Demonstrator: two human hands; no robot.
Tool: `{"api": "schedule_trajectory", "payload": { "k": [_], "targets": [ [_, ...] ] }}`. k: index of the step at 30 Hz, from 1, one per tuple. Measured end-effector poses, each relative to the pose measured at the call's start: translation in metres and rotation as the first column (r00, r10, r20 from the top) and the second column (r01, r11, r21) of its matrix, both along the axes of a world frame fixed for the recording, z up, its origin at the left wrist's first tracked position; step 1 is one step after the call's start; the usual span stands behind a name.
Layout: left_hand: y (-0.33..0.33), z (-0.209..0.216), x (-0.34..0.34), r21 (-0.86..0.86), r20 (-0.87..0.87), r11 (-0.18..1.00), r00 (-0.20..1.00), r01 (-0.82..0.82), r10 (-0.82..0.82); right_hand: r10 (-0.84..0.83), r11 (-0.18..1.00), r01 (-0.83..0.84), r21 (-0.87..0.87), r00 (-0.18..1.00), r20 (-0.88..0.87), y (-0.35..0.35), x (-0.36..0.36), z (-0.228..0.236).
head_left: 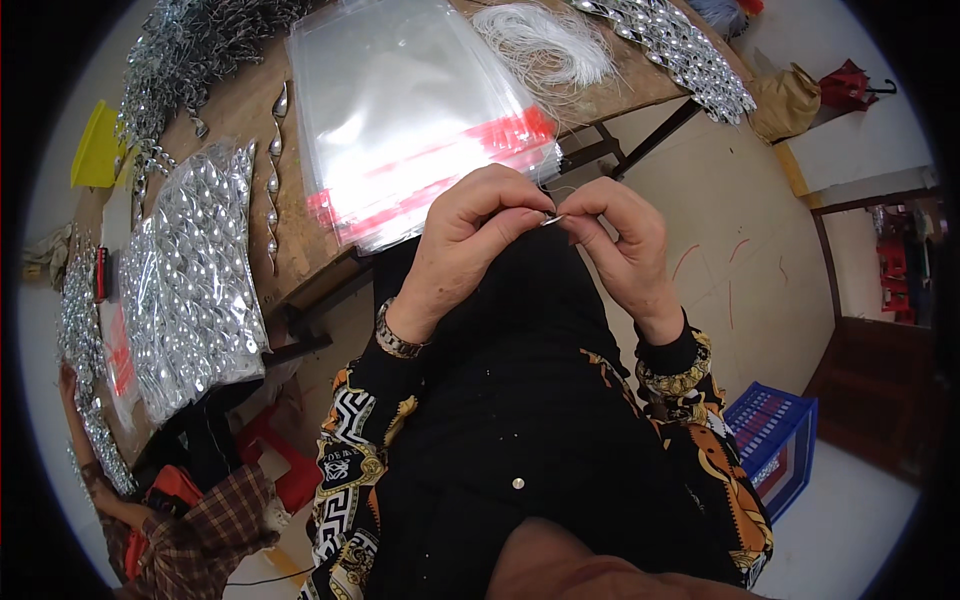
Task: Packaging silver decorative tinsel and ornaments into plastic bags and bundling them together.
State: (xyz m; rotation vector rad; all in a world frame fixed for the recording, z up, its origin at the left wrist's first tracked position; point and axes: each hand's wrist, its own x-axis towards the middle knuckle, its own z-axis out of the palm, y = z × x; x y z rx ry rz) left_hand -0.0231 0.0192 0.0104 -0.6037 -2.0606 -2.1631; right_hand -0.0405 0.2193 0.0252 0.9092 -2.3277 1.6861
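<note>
Above my lap, just off the table's front edge, my left hand and my right hand meet fingertip to fingertip. Between them they pinch a small silvery piece, most of it hidden by the fingers. A thin thread curves up by the right fingertips. Closest to my left hand is a stack of clear plastic bags with red edge strips. Beyond the hands lies a bundle of white string. One silver twisted ornament rests alone on the wooden table.
Bagged silver twists fill the table's left, with loose ones behind. More silver twists hang over the far right edge. At far left, a co-worker in a checked shirt touches silver strands. A blue basket stands at right.
</note>
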Motion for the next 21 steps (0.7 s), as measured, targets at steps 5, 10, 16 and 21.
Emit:
{"api": "schedule_trajectory", "payload": {
  "k": [5, 10, 16, 21],
  "targets": [
    [0.0002, -0.0024, -0.0003, -0.019, -0.051, 1.0, 0.999, -0.005, 0.004, 0.023, 1.0, -0.022, 0.02, 0.999, -0.041, 0.0004, -0.0003, -0.0014],
    [-0.0005, -0.0039, -0.0001, -0.065, -0.111, 0.997, 0.993, -0.034, 0.027, 0.038, 0.999, -0.037, 0.01, 0.998, -0.052, -0.0008, -0.0009, -0.0061],
    [-0.0018, 0.0004, 0.0011, -0.151, -0.205, 0.981, 0.975, -0.121, 0.089, 0.034, 0.999, -0.034, 0.0, 0.998, -0.045, -0.0058, -0.0009, -0.0057],
    [-0.0035, -0.003, 0.0006, -0.131, -0.195, 0.979, 0.973, -0.154, 0.127, 0.036, 0.999, -0.036, -0.011, 0.999, -0.003, -0.0086, -0.001, -0.0055]
  ]
}}
